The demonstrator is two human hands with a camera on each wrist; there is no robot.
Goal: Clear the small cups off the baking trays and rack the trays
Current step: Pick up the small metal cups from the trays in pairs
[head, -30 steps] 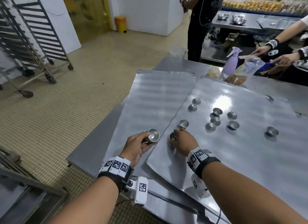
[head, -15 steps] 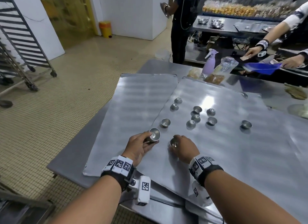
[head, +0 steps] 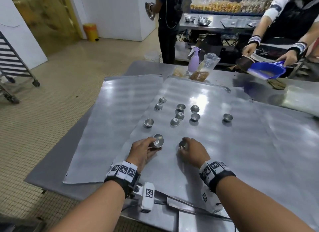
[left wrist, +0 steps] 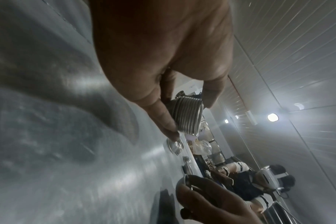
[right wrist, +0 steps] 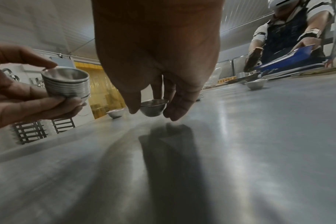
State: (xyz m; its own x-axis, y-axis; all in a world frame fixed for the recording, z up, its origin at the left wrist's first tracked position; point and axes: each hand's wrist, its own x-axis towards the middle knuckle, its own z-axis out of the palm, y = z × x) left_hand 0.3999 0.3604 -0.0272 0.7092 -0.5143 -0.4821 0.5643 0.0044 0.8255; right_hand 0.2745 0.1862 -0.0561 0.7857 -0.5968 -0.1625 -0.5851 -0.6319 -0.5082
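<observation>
Since a second earlier, the right hand (right wrist: 157, 60) had lifted one cup (right wrist: 153, 109) off the tray (head: 224, 154), fingers pinching it; left hand (head: 142, 152) fingers clasped the stack (right wrist: 66, 82).

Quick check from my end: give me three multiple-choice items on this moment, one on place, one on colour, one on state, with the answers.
1. Where is the stack of cups?
A. left hand
B. on the tray
C. on the floor

2. What colour is the spray bottle?
A. red
B. purple
C. green

3. The cup under the right hand is:
A. upside down
B. pinched, rim up
C. nested in the stack

Answers: A, fingers grip the ribbed stack; B, lilac body behind the trays; B, fingertips flank its open rim.
</observation>
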